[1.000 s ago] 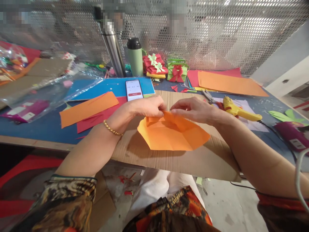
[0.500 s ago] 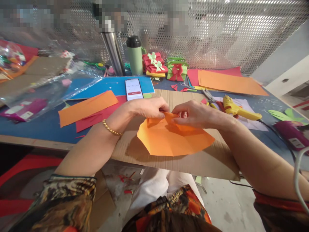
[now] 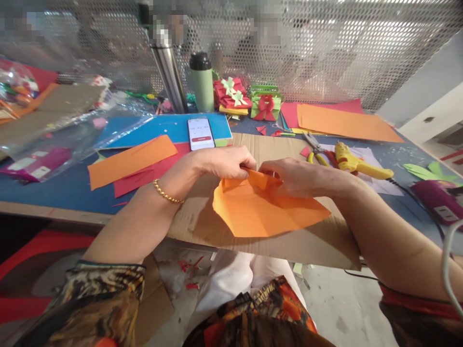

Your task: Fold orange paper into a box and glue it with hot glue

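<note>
A creased sheet of orange paper [image 3: 267, 212] is held over a piece of cardboard [image 3: 195, 219], its wide edge spreading toward me. My left hand [image 3: 231, 161] pinches the far left part of the paper between thumb and fingers. At the far right part, my right hand [image 3: 292, 176] grips the paper, the fingers bent over its folded edge. The right fingertips are partly hidden behind the fold. Fold lines and a small flap show near my left thumb.
Right of the cardboard lie scissors [image 3: 313, 142] and a yellow glue gun [image 3: 358, 164] with its cord. A phone [image 3: 200, 132], an orange strip [image 3: 132, 161] and red paper lie to the left. Behind stand a green bottle [image 3: 202, 84], a steel flask [image 3: 170, 77] and small paper bags [image 3: 265, 106].
The orange paper has shifted slightly right and turned a little. My right hand has moved slightly right and down, its fingers now further over the fold. My left hand stays almost in place.
</note>
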The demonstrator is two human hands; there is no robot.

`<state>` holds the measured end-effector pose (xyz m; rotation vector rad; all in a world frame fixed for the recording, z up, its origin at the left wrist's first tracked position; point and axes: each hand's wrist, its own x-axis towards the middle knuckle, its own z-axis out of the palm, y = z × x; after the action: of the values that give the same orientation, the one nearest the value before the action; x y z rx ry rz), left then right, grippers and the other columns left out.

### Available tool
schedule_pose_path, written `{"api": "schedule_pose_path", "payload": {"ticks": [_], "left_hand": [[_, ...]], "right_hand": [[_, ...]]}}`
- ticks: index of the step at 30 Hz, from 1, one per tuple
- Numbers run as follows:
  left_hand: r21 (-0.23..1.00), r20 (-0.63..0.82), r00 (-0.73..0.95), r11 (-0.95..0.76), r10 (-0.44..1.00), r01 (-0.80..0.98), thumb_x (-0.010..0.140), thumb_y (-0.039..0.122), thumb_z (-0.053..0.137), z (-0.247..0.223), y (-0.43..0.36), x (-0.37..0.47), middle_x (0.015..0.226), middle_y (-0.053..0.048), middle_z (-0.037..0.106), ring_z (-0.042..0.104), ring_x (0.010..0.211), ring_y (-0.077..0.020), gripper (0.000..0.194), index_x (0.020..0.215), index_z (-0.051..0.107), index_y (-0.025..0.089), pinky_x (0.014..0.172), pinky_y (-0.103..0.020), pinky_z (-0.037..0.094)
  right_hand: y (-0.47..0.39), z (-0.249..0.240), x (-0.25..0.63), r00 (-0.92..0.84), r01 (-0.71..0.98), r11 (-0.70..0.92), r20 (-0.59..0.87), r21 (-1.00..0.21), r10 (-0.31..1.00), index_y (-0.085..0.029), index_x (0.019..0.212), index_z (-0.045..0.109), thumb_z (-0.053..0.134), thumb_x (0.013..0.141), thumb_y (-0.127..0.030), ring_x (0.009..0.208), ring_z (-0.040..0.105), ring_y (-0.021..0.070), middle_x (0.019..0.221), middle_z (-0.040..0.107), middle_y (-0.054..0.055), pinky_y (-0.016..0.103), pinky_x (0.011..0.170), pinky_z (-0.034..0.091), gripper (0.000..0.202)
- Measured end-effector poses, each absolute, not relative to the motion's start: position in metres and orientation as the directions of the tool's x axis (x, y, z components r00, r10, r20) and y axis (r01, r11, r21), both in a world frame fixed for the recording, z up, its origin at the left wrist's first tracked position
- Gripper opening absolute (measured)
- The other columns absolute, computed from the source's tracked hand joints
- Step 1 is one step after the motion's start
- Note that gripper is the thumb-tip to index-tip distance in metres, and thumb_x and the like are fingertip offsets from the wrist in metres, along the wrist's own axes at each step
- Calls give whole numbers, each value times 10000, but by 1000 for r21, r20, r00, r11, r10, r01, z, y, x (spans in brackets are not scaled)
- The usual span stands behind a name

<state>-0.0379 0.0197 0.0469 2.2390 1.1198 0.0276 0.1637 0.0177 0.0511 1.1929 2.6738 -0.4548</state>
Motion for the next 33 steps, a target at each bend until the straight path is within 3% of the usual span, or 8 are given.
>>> {"api": "schedule_pose_path", "payload": {"ticks": [4, 7, 12, 15, 20, 25, 29, 33], "left_hand": [[511, -242, 647, -472, 723, 718, 660, 101, 518, 48, 19, -37, 652, 13, 512, 458, 621, -135, 86, 650, 540, 184, 579, -278, 313], [517, -245, 649, -469, 721, 716, 668, 107, 522, 49, 18, -37, 651, 14, 518, 456, 610, -130, 81, 646, 545, 181, 569, -276, 306], [551, -251, 654, -450, 714, 703, 743, 200, 558, 48, 17, -36, 680, 11, 544, 472, 635, -130, 111, 760, 659, 157, 576, -265, 302], [540, -229, 656, -466, 719, 701, 766, 217, 549, 46, 17, -35, 640, 20, 494, 435, 610, -116, 138, 721, 661, 148, 571, -260, 289], [529, -215, 650, -472, 729, 705, 763, 197, 547, 45, 18, -33, 658, 17, 540, 477, 622, -114, 179, 777, 716, 139, 574, -250, 303], [542, -216, 652, -466, 726, 699, 752, 180, 543, 45, 17, -33, 647, 21, 547, 462, 620, -110, 208, 802, 740, 137, 569, -243, 299], [560, -228, 645, -444, 729, 699, 743, 182, 555, 45, 18, -33, 631, 29, 534, 428, 594, -105, 204, 801, 747, 140, 569, -251, 296], [559, -226, 649, -448, 727, 697, 753, 203, 560, 42, 20, -34, 625, 30, 513, 418, 594, -107, 186, 779, 735, 144, 561, -252, 284]], "right_hand": [[19, 51, 162, -630, 777, 594, -255, -210, 734, -207, 794, 623, 542, 798, -211, 743, 600, 168, 829, 696, 46, 275, 629, 373, 81], [19, 51, 161, -610, 792, 570, -267, -216, 746, -204, 687, 584, 519, 799, -214, 647, 534, 146, 695, 626, 21, 287, 589, 341, 130], [20, 50, 162, -641, 765, 588, -232, -262, 731, -205, 624, 511, 503, 768, -166, 598, 476, 125, 616, 535, 0, 292, 574, 312, 150], [22, 47, 163, -645, 761, 590, -217, -270, 732, -215, 605, 489, 514, 765, -189, 584, 464, 130, 581, 497, -4, 300, 568, 300, 163], [23, 43, 165, -633, 772, 590, -195, -236, 749, -227, 618, 506, 591, 732, -259, 579, 451, 140, 585, 503, -5, 311, 561, 282, 146], [19, 44, 162, -612, 790, 582, -186, -192, 769, -217, 578, 475, 578, 732, -218, 576, 409, 133, 582, 492, -1, 310, 566, 273, 185], [17, 45, 160, -619, 785, 597, -172, -164, 766, -209, 592, 538, 551, 751, -200, 564, 375, 126, 573, 481, -5, 306, 557, 269, 160], [20, 47, 167, -659, 751, 638, -130, -170, 741, -208, 680, 677, 542, 774, -211, 575, 443, 125, 644, 610, 16, 289, 549, 294, 165]]}}
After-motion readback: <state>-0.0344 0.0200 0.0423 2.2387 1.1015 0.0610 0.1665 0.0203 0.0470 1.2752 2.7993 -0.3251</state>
